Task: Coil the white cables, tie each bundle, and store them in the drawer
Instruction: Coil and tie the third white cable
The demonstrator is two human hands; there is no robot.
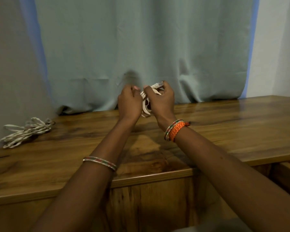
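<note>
Here, at the far left of the wooden tabletop [224,124], one loose white cable bundle [26,132] lies flat, well apart from both hands. Further right, the left hand [130,102] is raised above the table, its fingers curled inward against the left side of a second white cable coil [145,104]; whether they actually pinch a strand cannot be told. The coil sits between the two hands, clear of the tabletop. The right hand [161,97] grips it from the right, thumb and fingers curled round the top loops, with the cable's plug end [158,84] poking up just beside the fingertips. Two cable bundles show in all. Two bangles [100,162] ring the left forearm; bangles and an orange braided band [175,131] ring the right wrist.
</note>
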